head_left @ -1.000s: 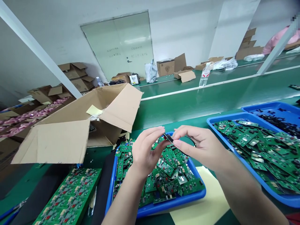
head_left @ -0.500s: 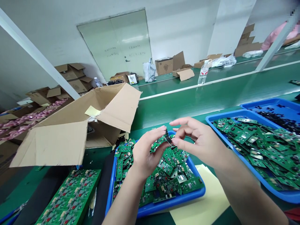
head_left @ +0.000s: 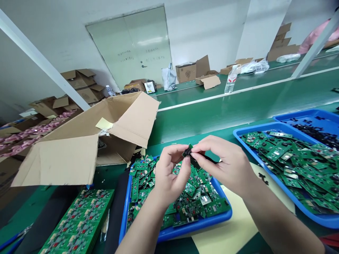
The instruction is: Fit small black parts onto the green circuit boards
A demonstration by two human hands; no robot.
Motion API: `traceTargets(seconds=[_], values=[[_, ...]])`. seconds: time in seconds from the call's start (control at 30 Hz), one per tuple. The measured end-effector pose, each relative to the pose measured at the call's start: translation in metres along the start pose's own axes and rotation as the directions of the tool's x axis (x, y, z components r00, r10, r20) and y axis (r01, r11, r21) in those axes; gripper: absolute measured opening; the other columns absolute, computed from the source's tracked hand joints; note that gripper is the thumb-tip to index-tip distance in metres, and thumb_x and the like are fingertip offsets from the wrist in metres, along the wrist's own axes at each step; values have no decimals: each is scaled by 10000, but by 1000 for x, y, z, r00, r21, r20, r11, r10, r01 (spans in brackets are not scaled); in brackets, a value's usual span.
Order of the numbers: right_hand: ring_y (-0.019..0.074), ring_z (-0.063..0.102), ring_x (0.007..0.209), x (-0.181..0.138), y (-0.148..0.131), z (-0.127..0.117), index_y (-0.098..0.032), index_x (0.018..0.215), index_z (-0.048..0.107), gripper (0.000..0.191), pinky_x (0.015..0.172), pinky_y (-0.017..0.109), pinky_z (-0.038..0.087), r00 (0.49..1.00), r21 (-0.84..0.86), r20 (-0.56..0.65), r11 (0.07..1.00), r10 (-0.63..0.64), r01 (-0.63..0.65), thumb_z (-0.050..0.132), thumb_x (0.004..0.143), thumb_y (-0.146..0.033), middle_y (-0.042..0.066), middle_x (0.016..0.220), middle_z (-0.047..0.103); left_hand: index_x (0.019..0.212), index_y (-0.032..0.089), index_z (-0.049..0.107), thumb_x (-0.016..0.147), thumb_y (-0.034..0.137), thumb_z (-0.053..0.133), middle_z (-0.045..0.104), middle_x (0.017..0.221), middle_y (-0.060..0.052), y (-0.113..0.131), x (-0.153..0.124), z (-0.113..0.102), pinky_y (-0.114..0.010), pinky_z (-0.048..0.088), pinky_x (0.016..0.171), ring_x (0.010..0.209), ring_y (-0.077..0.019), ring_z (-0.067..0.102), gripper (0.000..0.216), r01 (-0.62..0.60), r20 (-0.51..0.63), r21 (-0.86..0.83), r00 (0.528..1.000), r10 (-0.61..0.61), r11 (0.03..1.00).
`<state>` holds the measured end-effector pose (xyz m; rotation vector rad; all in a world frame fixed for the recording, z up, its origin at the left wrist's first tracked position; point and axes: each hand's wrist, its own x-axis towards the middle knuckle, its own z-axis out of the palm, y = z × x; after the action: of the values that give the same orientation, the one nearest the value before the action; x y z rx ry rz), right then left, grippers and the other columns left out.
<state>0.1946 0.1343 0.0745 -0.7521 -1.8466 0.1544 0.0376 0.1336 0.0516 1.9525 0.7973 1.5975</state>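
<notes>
My left hand [head_left: 169, 174] and my right hand [head_left: 224, 164] meet above a blue tray [head_left: 196, 227] heaped with small green circuit boards. Both pinch one small green board with a black part on it [head_left: 188, 151], held between the fingertips. The left fingers curl inward; the right thumb and forefinger press on the piece from the right. The tray sits directly under the hands on the green table.
A second blue tray [head_left: 315, 218] of green boards lies to the right, a third tray [head_left: 317, 114] with black parts behind it. An open cardboard box [head_left: 79, 155] stands left. Stacked board panels [head_left: 79, 222] lie front left. A water bottle [head_left: 231, 82] stands beyond the conveyor.
The hands have closed in on each other and the fingers now curl tighter around the small board, which has turned between the fingertips. The view shifted slightly.
</notes>
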Motion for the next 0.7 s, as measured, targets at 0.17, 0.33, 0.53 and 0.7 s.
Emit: traceTargets(seconds=[0.17,0.33,0.53,0.7], values=[[139,614,687,1,4,3,-155,810,603,123,626,271,509,996,-69,-33,994,-86,84,558,890,-73,42,721,657,1050,179,603,858,114,609,722,930,-45,-2,2,2,-166,595,755,846,-119,730,203,-56,-64,105,996,63,993],[154,611,666,-1,3,13,-155,767,590,155,602,282,509,988,-140,-47,980,-150,142,551,865,-41,47,691,652,951,176,647,813,118,654,761,865,-36,-3,4,-2,-172,611,696,756,-129,743,150,-158,-72,374,977,198,914],[161,573,606,-4,13,10,-187,729,581,175,584,310,467,988,-362,-154,932,-25,-33,518,858,-88,35,654,620,878,185,647,795,105,638,773,824,-37,-3,1,-2,-196,618,646,713,-149,749,116,-90,-111,352,984,137,932],[173,617,641,-1,37,-21,-220,815,604,70,607,315,496,883,-130,-283,898,374,-421,603,847,-282,16,703,628,906,174,604,834,160,616,744,738,-32,8,5,-2,-215,614,599,757,-189,756,74,211,-178,-164,955,-239,964]])
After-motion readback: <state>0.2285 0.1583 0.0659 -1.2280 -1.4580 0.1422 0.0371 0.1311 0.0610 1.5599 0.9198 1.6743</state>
